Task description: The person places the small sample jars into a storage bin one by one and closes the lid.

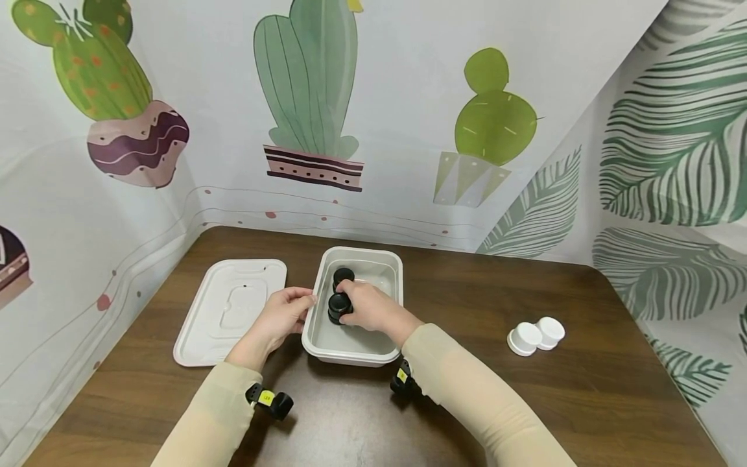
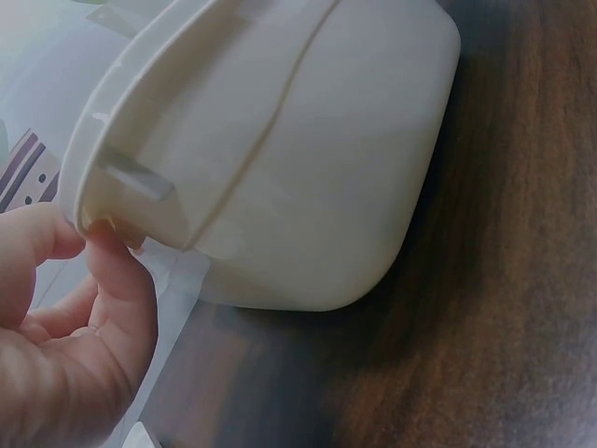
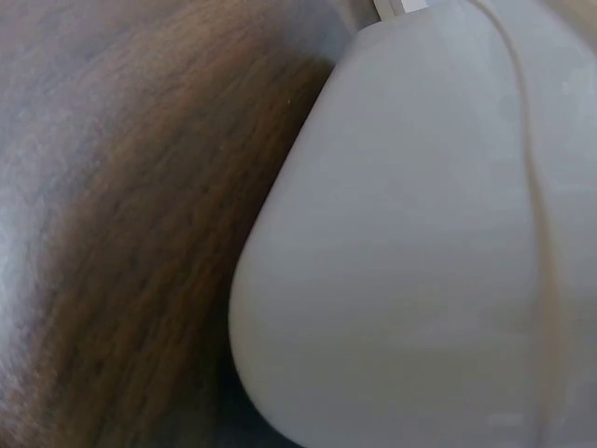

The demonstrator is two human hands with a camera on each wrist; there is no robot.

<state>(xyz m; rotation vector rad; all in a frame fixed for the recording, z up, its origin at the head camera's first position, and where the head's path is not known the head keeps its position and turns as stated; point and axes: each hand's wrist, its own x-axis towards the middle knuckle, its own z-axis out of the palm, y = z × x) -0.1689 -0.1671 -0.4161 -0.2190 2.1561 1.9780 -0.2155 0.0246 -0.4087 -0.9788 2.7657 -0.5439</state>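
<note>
A white plastic bin (image 1: 353, 355) stands on the table, its inside showing in the head view. My left hand (image 1: 284, 316) pinches the bin's left rim between thumb and fingers; the left wrist view shows this hand (image 2: 79, 327) close up at the rim. Inside the bin, my right hand (image 1: 373, 306) grips a small black round jar (image 1: 339, 305) with thumb and fingers on its right side. Just behind it is a second black jar (image 1: 343, 277), partly covered by the fingers. Only the outer wall of the bin (image 3: 401, 243) and the table show in the right wrist view.
A white lid (image 1: 201, 324) lies flat to the left of the bin. Two small white jars, a nearer one (image 1: 525, 338) and a farther one (image 1: 550, 331), stand side by side at the right of the wooden table (image 1: 467, 298). Printed cloth (image 1: 403, 130) hangs behind.
</note>
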